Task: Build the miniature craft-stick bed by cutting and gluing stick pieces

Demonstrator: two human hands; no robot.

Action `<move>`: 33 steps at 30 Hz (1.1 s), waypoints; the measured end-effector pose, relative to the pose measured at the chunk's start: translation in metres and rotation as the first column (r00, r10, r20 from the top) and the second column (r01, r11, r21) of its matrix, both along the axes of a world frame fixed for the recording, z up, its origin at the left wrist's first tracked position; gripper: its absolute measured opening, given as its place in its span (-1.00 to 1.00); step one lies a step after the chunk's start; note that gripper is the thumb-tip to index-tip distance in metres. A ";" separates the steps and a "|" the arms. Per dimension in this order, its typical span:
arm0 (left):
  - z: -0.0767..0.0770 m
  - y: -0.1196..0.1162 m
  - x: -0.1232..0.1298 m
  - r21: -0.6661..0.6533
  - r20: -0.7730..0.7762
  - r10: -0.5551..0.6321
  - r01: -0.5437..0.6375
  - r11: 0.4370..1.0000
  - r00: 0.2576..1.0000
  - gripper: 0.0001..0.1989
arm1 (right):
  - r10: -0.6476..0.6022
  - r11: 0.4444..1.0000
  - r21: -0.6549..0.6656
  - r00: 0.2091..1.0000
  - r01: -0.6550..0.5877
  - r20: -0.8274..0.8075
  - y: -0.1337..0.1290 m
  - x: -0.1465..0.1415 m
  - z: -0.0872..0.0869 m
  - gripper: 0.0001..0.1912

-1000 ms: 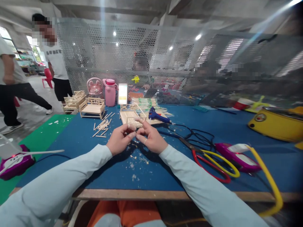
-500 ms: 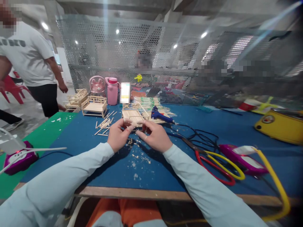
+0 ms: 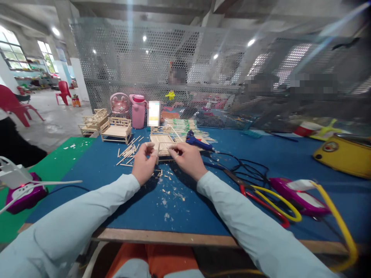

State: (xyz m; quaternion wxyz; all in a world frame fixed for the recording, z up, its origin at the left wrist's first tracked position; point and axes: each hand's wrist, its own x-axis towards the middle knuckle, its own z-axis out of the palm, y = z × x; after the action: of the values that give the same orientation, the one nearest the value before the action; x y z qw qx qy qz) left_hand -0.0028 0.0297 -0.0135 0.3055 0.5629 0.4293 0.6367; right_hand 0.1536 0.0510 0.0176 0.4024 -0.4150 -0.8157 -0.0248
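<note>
Stick-built frame [image 3: 161, 138] sits on the blue tabletop [image 3: 145, 212] straight ahead of the person, with the left hand [image 3: 144, 162] and right hand [image 3: 189, 160] at its near edge. Over the last 1 s the hands have gone from meeting fingertip to fingertip in front of it, to bending over its near side, to standing apart with a small gap between them. That change leaves more of the frame's slatted top in view and, as I judge it, puts the fingers at its front part, 1 hand to each side. The left fingers are curled in towards the thumb beside a thin upright piece; whether they grip it, I cannot tell. The right thumb and forefinger are drawn close together at the front edge, and I cannot tell if a stick lies between them. Loose sticks [image 3: 127, 153] are scattered just beyond the left hand, and small offcuts [image 3: 165, 191] dot the surface nearer the person. A blue glue gun [image 3: 203, 144] lies just right of the frame, while scissors [image 3: 233, 177] lie to the right of the right hand. 1 stick-built bench [image 3: 116, 131] stands further back on the left. A walker in a white shirt has left the view at far left.
</note>
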 end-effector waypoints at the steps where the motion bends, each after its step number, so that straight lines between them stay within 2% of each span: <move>1: -0.002 0.002 -0.001 -0.017 -0.007 0.016 -0.016 1.000 1.000 -0.80 | -0.016 1.000 -0.017 1.000 0.016 -0.001 0.003 -0.001 -0.001 -0.87; 7: -0.008 0.014 -0.006 -0.037 -0.199 -0.027 0.020 0.999 0.980 -0.83 | -0.007 0.999 -0.038 1.000 0.007 0.009 0.009 -0.004 -0.007 -0.83; 14: -0.007 0.019 -0.011 -0.003 -0.277 -0.026 0.026 1.000 0.961 -0.85 | -0.015 0.999 -0.046 1.000 0.014 -0.017 0.007 -0.005 -0.006 -0.83; 33: -0.005 0.016 -0.010 -0.004 -0.242 -0.023 0.023 1.000 0.970 -0.86 | -0.017 0.998 -0.056 1.000 0.017 0.003 0.007 -0.007 -0.005 -0.84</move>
State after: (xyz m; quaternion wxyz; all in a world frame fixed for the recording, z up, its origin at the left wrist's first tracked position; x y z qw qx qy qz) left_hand -0.0127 0.0461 -0.0189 0.2586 0.6412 0.4572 0.5594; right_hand 0.1466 0.0583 0.0131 0.3896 -0.4330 -0.8128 -0.0061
